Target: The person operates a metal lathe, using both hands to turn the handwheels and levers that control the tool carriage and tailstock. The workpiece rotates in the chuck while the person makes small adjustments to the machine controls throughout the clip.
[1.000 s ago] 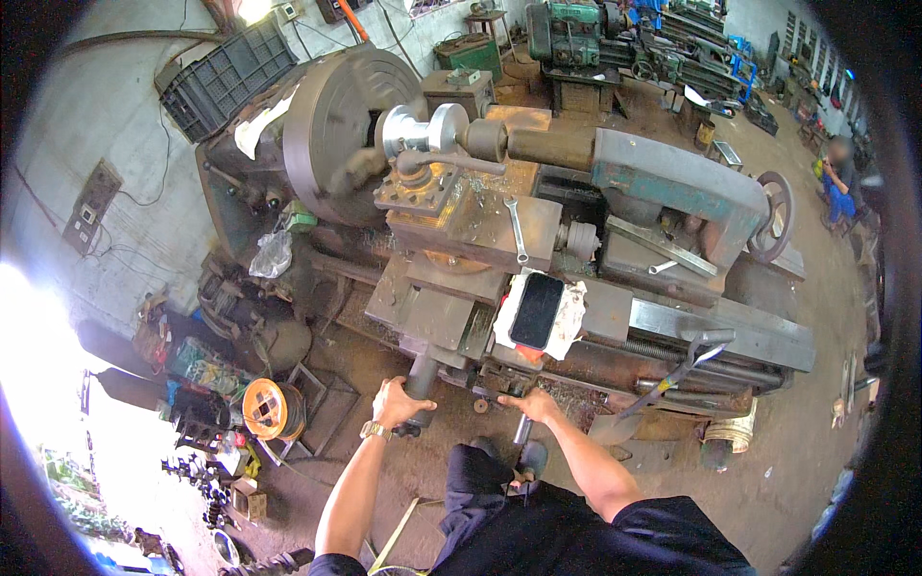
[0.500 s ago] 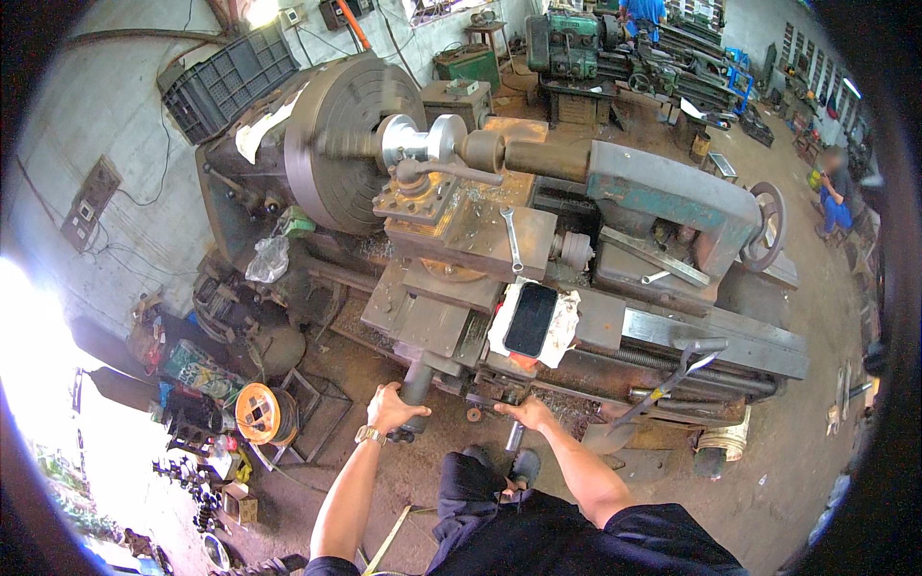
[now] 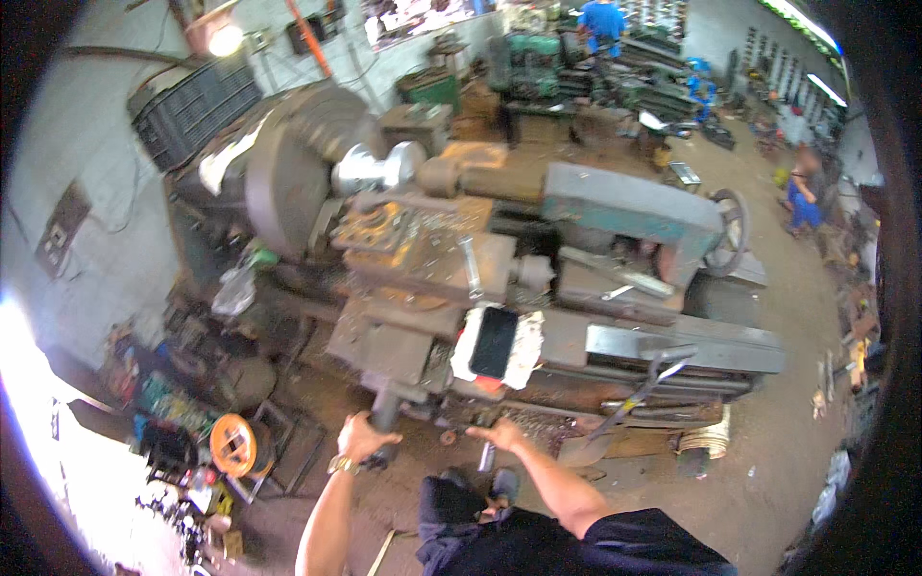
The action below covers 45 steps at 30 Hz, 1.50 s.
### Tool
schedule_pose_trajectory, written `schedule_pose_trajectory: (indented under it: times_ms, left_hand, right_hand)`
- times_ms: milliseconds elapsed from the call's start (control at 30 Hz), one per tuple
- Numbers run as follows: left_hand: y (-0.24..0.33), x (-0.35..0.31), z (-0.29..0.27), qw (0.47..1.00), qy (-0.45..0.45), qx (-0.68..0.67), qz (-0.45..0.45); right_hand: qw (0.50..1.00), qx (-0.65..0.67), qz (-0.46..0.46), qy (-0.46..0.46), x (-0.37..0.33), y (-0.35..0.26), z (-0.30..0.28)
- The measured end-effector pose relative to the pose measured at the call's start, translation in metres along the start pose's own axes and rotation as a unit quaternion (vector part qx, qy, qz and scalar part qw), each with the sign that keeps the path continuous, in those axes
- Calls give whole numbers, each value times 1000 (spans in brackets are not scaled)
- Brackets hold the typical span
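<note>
A silver spool-shaped metal workpiece point(image 3: 376, 169) sits between the big round chuck point(image 3: 288, 182) and the tailstock centre point(image 3: 437, 177) of a large lathe; blur smears chuck and machine alike. My left hand point(image 3: 363, 437) is closed round the crank handle at the end of a grey cylindrical shaft point(image 3: 385, 408), its thumb reaching right. To its right, my right hand point(image 3: 499, 435) is closed over a short metal handle point(image 3: 487, 456), thumb or finger pointing left; its other fingers are partly hidden. The tool post point(image 3: 370, 230) stands close below the workpiece.
A phone point(image 3: 493, 341) rests on a white cloth on the carriage, below a wrench point(image 3: 472, 269). A lever point(image 3: 642, 392) rises at right. An orange cable reel point(image 3: 233, 444) stands on the left floor. Two people point(image 3: 602, 27) point(image 3: 803, 197) are farther off.
The whole view has shifted, so the lathe and both hands appear farther left, the hands also lower. Both hands keep their places on the handles.
</note>
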<state>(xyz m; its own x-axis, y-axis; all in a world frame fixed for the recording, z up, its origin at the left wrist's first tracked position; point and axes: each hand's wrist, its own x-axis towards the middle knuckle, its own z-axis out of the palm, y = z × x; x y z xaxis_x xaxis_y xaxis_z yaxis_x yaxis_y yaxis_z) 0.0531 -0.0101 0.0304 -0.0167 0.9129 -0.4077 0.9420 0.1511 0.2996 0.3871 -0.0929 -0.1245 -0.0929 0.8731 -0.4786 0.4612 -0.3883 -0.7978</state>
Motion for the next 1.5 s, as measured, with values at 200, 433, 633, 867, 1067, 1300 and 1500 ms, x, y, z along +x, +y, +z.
schedule_pose_trajectory:
  times_ms: [200, 433, 633, 867, 1067, 1300, 1500]
  left_hand:
    - [0, -1, -1, 1000, 24, -6, 8]
    - [-1, -2, -1, 1000, 16, -16, 9]
    - [-3, 1, 2, 1000, 22, -12, 17]
    - [-8, 4, 7, 999, 42, -3, 27]
    - [-3, 1, 1, 999, 25, -14, 14]
    - [0, -1, -1, 1000, 11, -8, 6]
    - [0, -1, -1, 1000, 17, -2, 7]
  right_hand:
    - [997, -34, 51, -35, -11, -23, -14]
    - [999, 11, -42, -8, -3, 0, -4]
    - [999, -3, 3, -37, 22, 31, 9]
    - [999, 42, -16, -17, -12, -2, -12]
    - [1000, 22, -12, 2, -24, -21, -20]
    - [999, -13, 41, 2, 2, 14, -2]
    - [998, 34, -50, 19, -3, 23, -4]
